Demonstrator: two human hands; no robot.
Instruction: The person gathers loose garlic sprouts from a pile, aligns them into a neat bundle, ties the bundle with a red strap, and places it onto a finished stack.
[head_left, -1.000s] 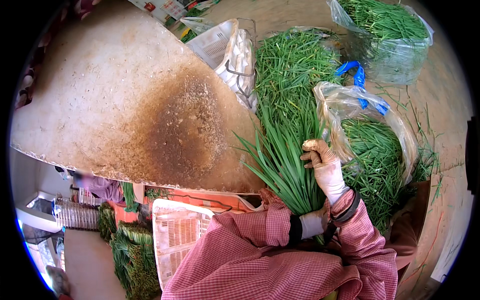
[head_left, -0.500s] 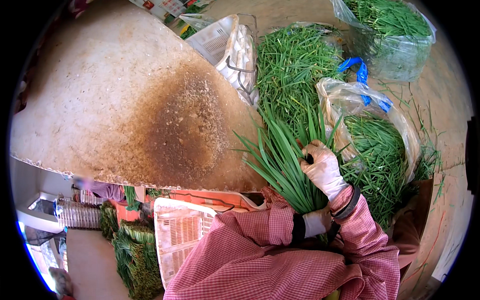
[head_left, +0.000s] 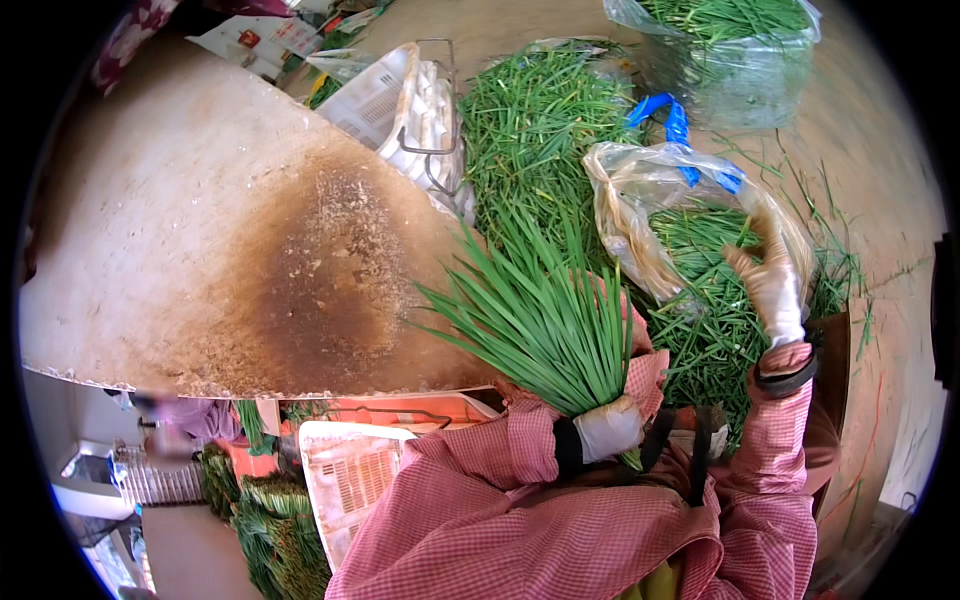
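A fan-shaped bunch of Chinese chives rises from my left hand, which is gloved in white and wrapped round the stem ends. The leaves spread up and to the left, their tips reaching over the table's edge. Off to the right, my right hand, also gloved, hovers over an open clear plastic bag with its thumb and fingers apart. Motion blurs its fingertips. Loose cut green leaves fill that bag, and a thin green strand shows beside the thumb.
A stained board table spans the left. Beyond it stand stacked white crates and a large heap of leaves. Another filled bag sits at the back right. A white crate and chive bundles are lower left.
My right hand has left the chive bunch and moved right over the plastic bag, its fingers opening. My left hand still grips the bunch. The whole view has shifted slightly.
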